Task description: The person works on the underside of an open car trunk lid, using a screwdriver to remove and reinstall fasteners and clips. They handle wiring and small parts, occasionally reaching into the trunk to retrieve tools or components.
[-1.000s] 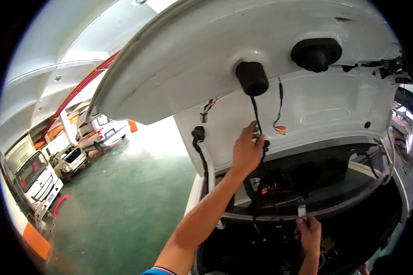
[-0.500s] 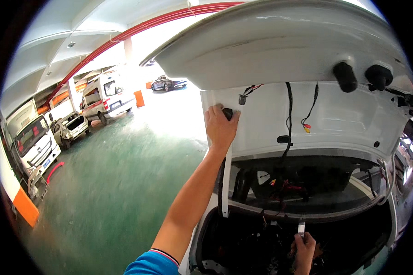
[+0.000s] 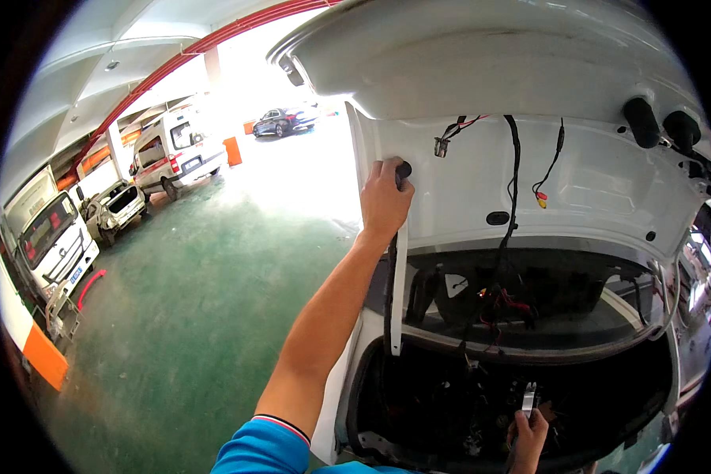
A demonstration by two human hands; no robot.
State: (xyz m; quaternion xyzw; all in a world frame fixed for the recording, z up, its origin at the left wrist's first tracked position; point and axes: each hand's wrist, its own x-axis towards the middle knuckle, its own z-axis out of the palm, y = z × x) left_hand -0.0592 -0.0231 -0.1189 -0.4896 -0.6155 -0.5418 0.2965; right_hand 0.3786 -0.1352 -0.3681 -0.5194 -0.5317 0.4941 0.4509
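At the left edge of the raised white lid [image 3: 592, 158]: your left hand [image 3: 385, 197] has its fingers closed around a black rubber boot [image 3: 404, 170], its rounded end showing beside your thumb.
Dark cable [image 3: 387, 292]: it runs lengthwise below your left hand, along the white strut [image 3: 399, 304].
Silver tool [image 3: 529, 399]: your right hand [image 3: 527, 434] clamps it over the dark trunk [image 3: 608, 395], forked tip pointing away from you.
Nearer the boot: your left; your right is lower, well apart.
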